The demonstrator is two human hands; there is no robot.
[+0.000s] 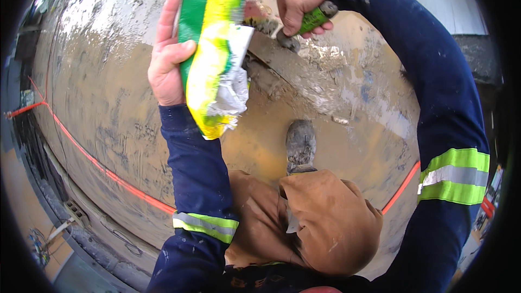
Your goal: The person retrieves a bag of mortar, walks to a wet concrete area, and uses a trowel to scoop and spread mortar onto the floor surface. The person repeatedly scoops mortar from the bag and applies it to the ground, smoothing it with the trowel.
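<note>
My left hand (169,62) grips a yellow-and-green foil-lined bag (209,70), its thumb pressed over the front and its fingers behind the edge. The bag's lower end is torn and crumpled, with silver lining showing. Ahead and to the right, my right hand (304,1) is wrapped round the green handle of a mud-caked trowel (313,20). A flat, mud-coloured blade seems to lie below the handle, against the wet surface; mud hides where the two meet. Between my hands, a small reddish patch beside the bag is too blurred to name.
Wet brown mud (119,103) with shallow puddles covers the ground. My muddy boot (301,144) stands in it, below my bent knee in brown trousers (331,222). An orange hose or cord (108,172) runs along the left and reappears at the right. Pale panels edge the upper right.
</note>
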